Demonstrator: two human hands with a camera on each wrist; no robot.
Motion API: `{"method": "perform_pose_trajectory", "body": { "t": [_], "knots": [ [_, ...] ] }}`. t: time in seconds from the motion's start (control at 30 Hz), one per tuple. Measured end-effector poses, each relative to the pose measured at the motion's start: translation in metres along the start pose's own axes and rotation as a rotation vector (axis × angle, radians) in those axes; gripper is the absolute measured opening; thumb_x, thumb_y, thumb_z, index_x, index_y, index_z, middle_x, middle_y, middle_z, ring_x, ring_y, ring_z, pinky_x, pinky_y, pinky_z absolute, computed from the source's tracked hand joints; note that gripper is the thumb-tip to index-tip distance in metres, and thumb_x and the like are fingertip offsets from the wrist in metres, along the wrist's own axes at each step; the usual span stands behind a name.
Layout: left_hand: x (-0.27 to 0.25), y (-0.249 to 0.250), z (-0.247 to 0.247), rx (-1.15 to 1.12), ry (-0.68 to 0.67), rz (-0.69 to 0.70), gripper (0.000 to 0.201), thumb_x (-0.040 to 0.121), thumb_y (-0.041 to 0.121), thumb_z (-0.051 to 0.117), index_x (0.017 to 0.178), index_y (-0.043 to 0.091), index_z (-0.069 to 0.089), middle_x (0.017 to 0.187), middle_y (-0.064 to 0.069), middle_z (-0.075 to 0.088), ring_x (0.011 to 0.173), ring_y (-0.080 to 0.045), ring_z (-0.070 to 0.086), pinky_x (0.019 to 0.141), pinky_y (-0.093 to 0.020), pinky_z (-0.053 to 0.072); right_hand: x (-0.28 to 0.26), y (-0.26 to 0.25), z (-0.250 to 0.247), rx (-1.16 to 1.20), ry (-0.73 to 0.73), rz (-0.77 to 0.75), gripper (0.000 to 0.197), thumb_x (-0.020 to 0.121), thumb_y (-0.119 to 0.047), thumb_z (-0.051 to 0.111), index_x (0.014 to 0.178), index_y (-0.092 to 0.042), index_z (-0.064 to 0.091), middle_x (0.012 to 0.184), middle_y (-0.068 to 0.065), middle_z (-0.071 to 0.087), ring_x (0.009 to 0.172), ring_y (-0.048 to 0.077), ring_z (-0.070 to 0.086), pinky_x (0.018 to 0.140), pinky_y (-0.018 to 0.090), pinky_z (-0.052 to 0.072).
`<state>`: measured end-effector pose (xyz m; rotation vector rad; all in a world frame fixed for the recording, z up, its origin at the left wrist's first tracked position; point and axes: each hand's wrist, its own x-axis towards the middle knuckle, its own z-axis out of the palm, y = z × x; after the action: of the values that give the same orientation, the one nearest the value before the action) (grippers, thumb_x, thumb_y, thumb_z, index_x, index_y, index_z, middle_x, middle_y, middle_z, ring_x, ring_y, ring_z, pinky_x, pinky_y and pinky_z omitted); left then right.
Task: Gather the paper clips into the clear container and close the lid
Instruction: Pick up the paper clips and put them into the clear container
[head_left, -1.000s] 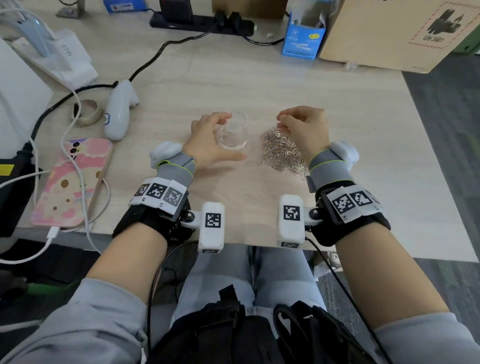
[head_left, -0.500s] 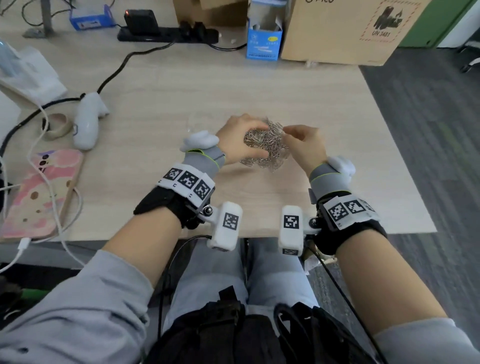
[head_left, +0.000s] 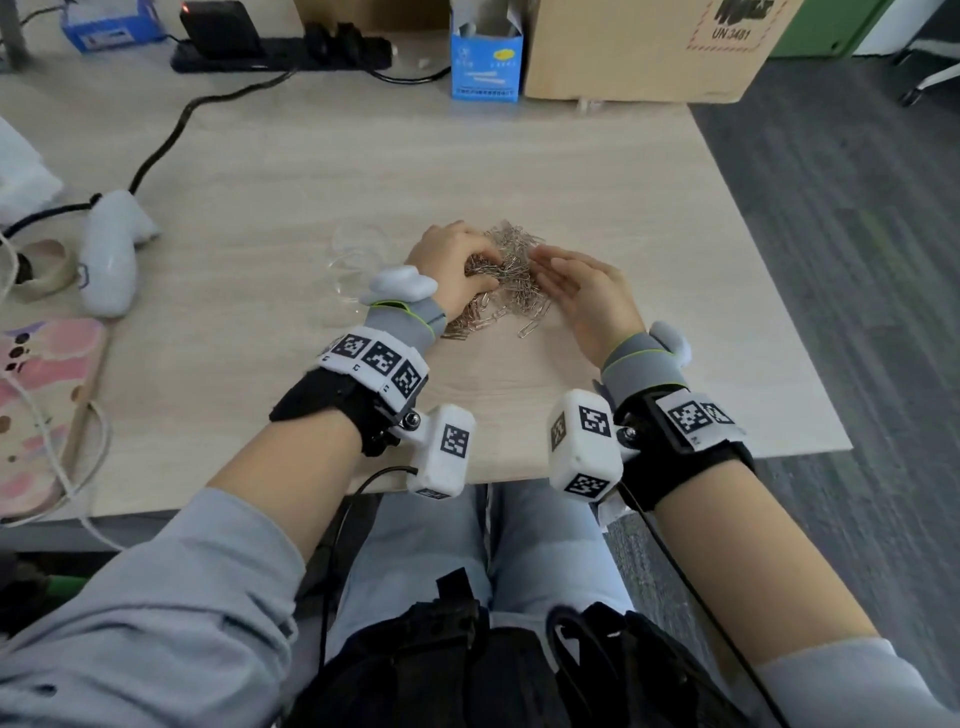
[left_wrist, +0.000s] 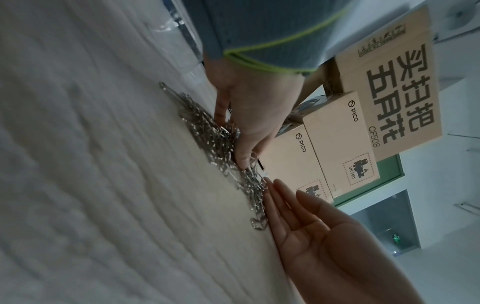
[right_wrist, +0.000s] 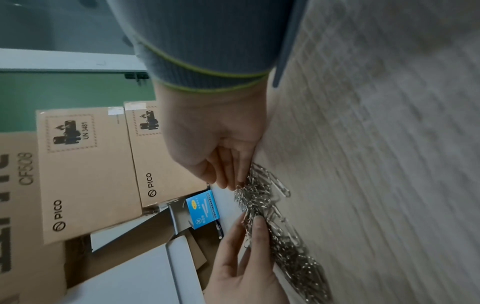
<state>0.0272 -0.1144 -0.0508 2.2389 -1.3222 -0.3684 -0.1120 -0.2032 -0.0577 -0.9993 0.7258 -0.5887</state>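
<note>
Clips lie heaped on the table, a loose silver pile with both hands closing on it from either side. All places below are given from this pile.

Left hand sits on the pile's left flank, fingers curled down into the clips and raking them, thumb against the near edge. The right wrist view shows its fingertips resting on the wires. It looks like a scooping grip, not a lift yet.

Right hand stands on its edge at the pile's right flank, fingers straight and pressed together, palm facing the pile. Likely a wall to stop clips skidding away as the left hand sweeps.

Container stands left of the pile, just beyond the left wrist, open, and looks empty; glare blurs its outline. I cannot pick out the lid. Keeping it close probably shortens the carry.

Pile's long axis runs from near-left to far-right, away from the person, narrowing at the far end. Single clips point every way; one stray lies at the near side, just apart.

Blue box and carton stand well beyond the pile at the table's far edge.
</note>
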Motion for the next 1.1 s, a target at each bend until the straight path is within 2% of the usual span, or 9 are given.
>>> {"method": "perform_pose_trajectory", "body": {
  "t": [0.13, 0.37, 0.53, 0.63, 0.7, 0.77, 0.9, 1.0, 1.1],
  "knots": [
    [0.001, 0.001, -0.001, -0.053, 0.085, -0.022, 0.018, 0.075, 0.021, 0.070, 0.092, 0.019, 0.072, 0.106, -0.006, 0.068, 0.104, -0.026, 0.058, 0.084, -0.032, 0.041, 0.006, -0.001, -0.002, 0.116, 0.013, 0.044, 0.023, 0.092, 0.002, 0.039, 0.100, 0.002, 0.060, 0.099, 0.012, 0.066, 0.087, 0.014, 0.068, 0.084, 0.019, 0.053],
    [0.008, 0.010, -0.015, -0.228, 0.141, -0.037, 0.017, 0.073, 0.014, 0.072, 0.089, 0.009, 0.074, 0.094, -0.013, 0.073, 0.083, -0.021, 0.064, 0.072, -0.019, 0.043, 0.009, -0.008, -0.001, 0.254, 0.044, 0.096, 0.018, 0.093, -0.007, 0.043, 0.091, -0.002, 0.060, 0.097, 0.013, 0.066, 0.089, 0.021, 0.067, 0.083, 0.023, 0.054],
    [0.018, 0.021, -0.020, -0.362, 0.120, 0.009, 0.019, 0.072, 0.013, 0.074, 0.090, 0.008, 0.073, 0.078, -0.002, 0.067, 0.049, 0.014, 0.052, 0.057, -0.005, 0.039, 0.012, -0.013, 0.005, 0.314, 0.038, 0.120, 0.019, 0.093, -0.008, 0.044, 0.089, 0.000, 0.061, 0.086, 0.011, 0.069, 0.076, 0.019, 0.071, 0.079, 0.025, 0.057],
    [0.023, 0.030, -0.019, -0.366, 0.070, 0.085, 0.019, 0.072, 0.014, 0.074, 0.090, 0.008, 0.074, 0.080, 0.000, 0.067, 0.055, 0.019, 0.052, 0.062, 0.000, 0.038, 0.015, -0.018, 0.012, 0.321, 0.026, 0.172, 0.024, 0.096, -0.015, 0.040, 0.085, -0.003, 0.058, 0.078, 0.008, 0.066, 0.072, 0.018, 0.065, 0.075, 0.026, 0.057],
    [0.025, 0.036, -0.017, -0.368, 0.006, 0.113, 0.018, 0.072, 0.013, 0.074, 0.089, 0.008, 0.073, 0.083, -0.002, 0.069, 0.060, 0.013, 0.055, 0.070, -0.006, 0.043, 0.017, -0.019, 0.015, 0.359, 0.020, 0.232, 0.028, 0.098, -0.020, 0.037, 0.086, -0.003, 0.056, 0.070, 0.007, 0.065, 0.073, 0.018, 0.059, 0.068, 0.028, 0.057],
    [0.027, 0.042, -0.014, -0.378, -0.064, 0.124, 0.018, 0.071, 0.010, 0.074, 0.089, 0.009, 0.073, 0.085, -0.002, 0.069, 0.063, 0.012, 0.057, 0.075, -0.012, 0.047, 0.019, -0.019, 0.016, 0.403, 0.007, 0.260, 0.028, 0.099, -0.021, 0.034, 0.094, -0.002, 0.055, 0.076, 0.009, 0.063, 0.076, 0.018, 0.060, 0.064, 0.030, 0.058],
    [0.027, 0.048, -0.016, -0.424, -0.126, 0.149, 0.024, 0.070, 0.006, 0.074, 0.093, 0.009, 0.072, 0.088, -0.003, 0.070, 0.075, 0.001, 0.063, 0.079, -0.017, 0.051, 0.019, -0.021, 0.013, 0.443, 0.020, 0.273, 0.030, 0.099, -0.017, 0.035, 0.084, -0.003, 0.057, 0.076, 0.009, 0.067, 0.077, 0.018, 0.062, 0.061, 0.031, 0.059],
    [0.028, 0.048, -0.019, -0.464, -0.080, 0.149, 0.022, 0.072, 0.008, 0.071, 0.094, 0.013, 0.071, 0.088, -0.008, 0.070, 0.084, -0.010, 0.066, 0.073, -0.015, 0.051, 0.018, -0.021, 0.008, 0.525, 0.081, 0.287, 0.023, 0.096, -0.010, 0.041, 0.081, 0.001, 0.053, 0.086, 0.013, 0.057, 0.082, 0.028, 0.062, 0.057, 0.033, 0.060],
    [0.032, 0.038, -0.021, -0.385, 0.037, 0.126, 0.022, 0.075, 0.008, 0.065, 0.095, 0.014, 0.071, 0.097, -0.007, 0.071, 0.088, -0.012, 0.064, 0.071, -0.009, 0.045, 0.015, -0.023, 0.001, 0.555, 0.048, 0.324, 0.027, 0.096, -0.010, 0.039, 0.085, 0.007, 0.057, 0.087, 0.021, 0.063, 0.064, 0.030, 0.070, 0.058, 0.030, 0.060]
  ]
}}
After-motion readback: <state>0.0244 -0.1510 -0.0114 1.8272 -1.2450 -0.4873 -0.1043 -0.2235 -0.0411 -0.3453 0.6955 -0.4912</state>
